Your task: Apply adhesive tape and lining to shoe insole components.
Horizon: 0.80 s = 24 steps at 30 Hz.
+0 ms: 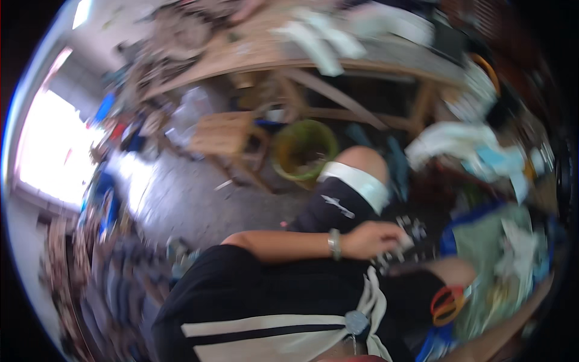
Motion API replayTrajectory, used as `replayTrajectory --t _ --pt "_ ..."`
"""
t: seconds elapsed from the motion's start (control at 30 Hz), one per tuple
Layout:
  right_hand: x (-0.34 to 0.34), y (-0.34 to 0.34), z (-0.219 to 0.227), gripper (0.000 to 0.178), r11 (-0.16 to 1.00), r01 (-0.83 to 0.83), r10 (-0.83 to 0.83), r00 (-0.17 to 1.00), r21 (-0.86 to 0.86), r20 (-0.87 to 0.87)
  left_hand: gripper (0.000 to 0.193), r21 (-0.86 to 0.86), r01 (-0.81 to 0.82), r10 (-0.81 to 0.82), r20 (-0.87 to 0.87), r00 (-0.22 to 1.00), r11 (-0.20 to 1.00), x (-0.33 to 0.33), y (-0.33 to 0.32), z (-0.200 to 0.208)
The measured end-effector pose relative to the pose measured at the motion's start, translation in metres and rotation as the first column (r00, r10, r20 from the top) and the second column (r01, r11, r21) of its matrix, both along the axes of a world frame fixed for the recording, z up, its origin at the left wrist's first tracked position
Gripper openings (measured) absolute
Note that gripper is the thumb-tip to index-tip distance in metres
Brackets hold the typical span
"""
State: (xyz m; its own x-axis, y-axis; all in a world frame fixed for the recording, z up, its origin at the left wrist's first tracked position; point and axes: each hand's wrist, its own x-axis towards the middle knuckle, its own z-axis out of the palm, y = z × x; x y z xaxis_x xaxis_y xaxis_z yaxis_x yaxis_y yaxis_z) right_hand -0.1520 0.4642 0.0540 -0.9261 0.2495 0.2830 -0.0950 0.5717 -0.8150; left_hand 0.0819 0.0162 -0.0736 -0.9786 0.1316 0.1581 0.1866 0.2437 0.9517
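Note:
My left hand [377, 240], with a bracelet [335, 244] at its wrist, reaches across my lap from the left. Its fingers are curled together, and a small pale piece [406, 242] shows at the fingertips, too blurred to name. Several small whitish pieces [413, 228] lie scattered on dark ground just beyond and below that hand. At the lower right my right forearm [512, 317] stretches toward the picture's dark rim, and the hand at its end is out of sight. Red and orange loops [446, 304] are beside my right knee.
A wooden workbench [241, 57] spans the far side, with white strips [319, 45] on it. Below stand a wooden stool [220, 133] and a green bucket [304, 123]. Stacked dark pieces [126, 289] crowd the left. A pale green sack [482, 241] lies right.

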Motion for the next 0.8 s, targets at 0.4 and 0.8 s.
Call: replayTrajectory --t 0.4,0.8 --pt "0.101 -0.038 0.034 0.034 0.937 -0.330 0.347 0.919 0.116 -0.188 0.036 -0.072 -0.032 0.027 -0.066 0.997 0.997 -0.029 0.011 0.015" --pt "0.189 -0.276 0.030 0.022 0.039 -0.550 0.921 0.343 0.834 0.183 0.085 0.449 0.582 -0.668 0.044 0.743 0.678 -0.038 -0.014 0.037"
